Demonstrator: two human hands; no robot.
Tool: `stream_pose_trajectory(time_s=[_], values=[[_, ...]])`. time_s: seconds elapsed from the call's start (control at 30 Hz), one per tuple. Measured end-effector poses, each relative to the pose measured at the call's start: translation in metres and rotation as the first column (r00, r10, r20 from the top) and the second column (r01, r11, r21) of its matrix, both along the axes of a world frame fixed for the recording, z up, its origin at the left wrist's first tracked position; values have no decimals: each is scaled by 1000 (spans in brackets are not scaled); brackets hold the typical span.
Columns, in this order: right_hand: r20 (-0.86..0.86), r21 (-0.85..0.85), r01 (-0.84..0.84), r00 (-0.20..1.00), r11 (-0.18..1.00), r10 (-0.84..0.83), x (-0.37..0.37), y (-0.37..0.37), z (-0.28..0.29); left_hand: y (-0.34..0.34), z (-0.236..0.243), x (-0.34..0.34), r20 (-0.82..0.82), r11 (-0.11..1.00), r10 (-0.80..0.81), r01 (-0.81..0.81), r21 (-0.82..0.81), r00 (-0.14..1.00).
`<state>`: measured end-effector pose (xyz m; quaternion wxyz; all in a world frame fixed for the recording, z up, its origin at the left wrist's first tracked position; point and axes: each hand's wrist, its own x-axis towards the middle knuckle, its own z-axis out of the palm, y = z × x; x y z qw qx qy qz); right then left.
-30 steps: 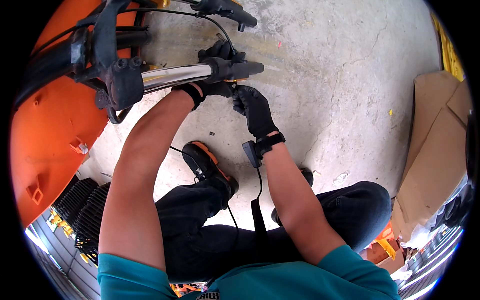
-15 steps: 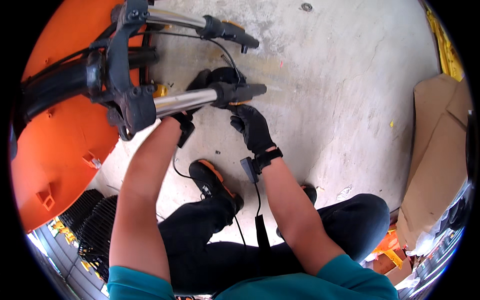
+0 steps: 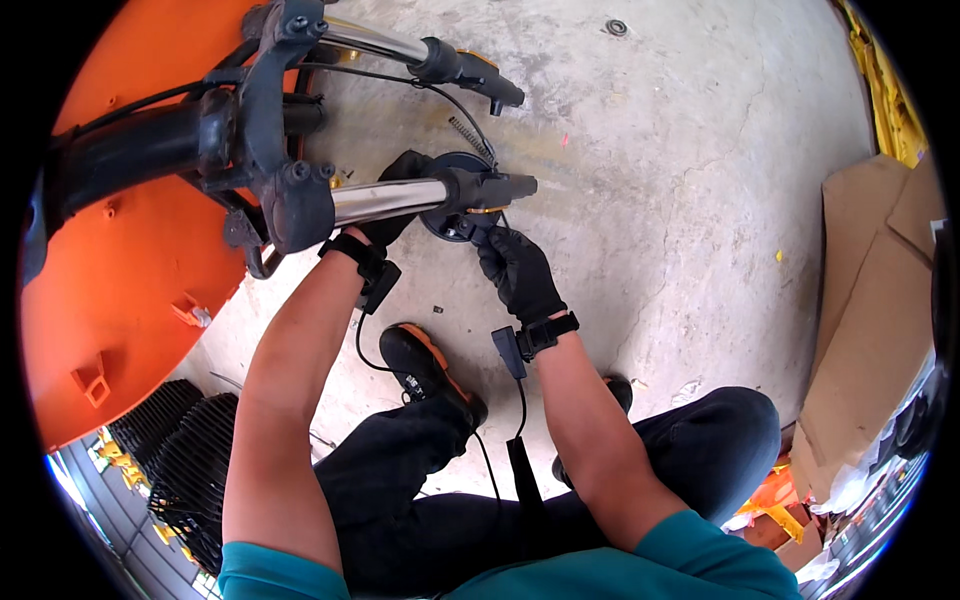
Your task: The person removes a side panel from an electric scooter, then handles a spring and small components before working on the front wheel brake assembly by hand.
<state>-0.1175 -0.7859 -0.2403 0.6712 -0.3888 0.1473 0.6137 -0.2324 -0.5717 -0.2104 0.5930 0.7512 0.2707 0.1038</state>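
A front fork stands at the upper left; its nearer leg (image 3: 390,202) has a chrome tube and a dark lower end. Behind that lower end sits a round black plate (image 3: 440,226), which looks like a drum brake plate. A black cable (image 3: 470,117) with a coil spring (image 3: 466,136) beside it runs to the plate. My gloved left hand (image 3: 403,166) is partly hidden by the chrome tube and grips the plate's left edge. At the plate's lower right, my gloved right hand (image 3: 520,275) has its fingers curled together; what they pinch, if anything, is hidden.
The second fork leg (image 3: 450,66) lies beyond. Large orange panels (image 3: 130,330) fill the left, above black ribbed parts (image 3: 185,440). Cardboard (image 3: 870,320) stands at the right, and a small ring (image 3: 616,27) is on the concrete floor. Cables hang from both wrist straps.
The black plate has come lower behind the fork leg and now shows below it. My right hand has shifted down and slightly right. The fork appears a little farther right.
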Motion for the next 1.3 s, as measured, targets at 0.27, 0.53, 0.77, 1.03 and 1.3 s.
stream_pose_trajectory(time_s=[0.27,0.53,0.77,1.03,1.3], values=[[213,15,-183,961,983,175,0,-20,12,-31,22,-15,-161,968,160,-187,-168,974],[2,-114,-226,974,967,228,-9,-30,28,-45,25,-45,-248,890,73,-175,-420,966],[-92,-23,-184,979,983,181,-23,-46,18,-49,7,-43,-90,855,109,-140,-499,990],[289,-64,-457,842,887,455,-45,-68,29,-60,10,-43,-280,811,49,-202,-549,959],[160,-190,-377,899,907,407,-36,-68,9,-70,-17,-69,-223,894,43,-138,-426,974]])
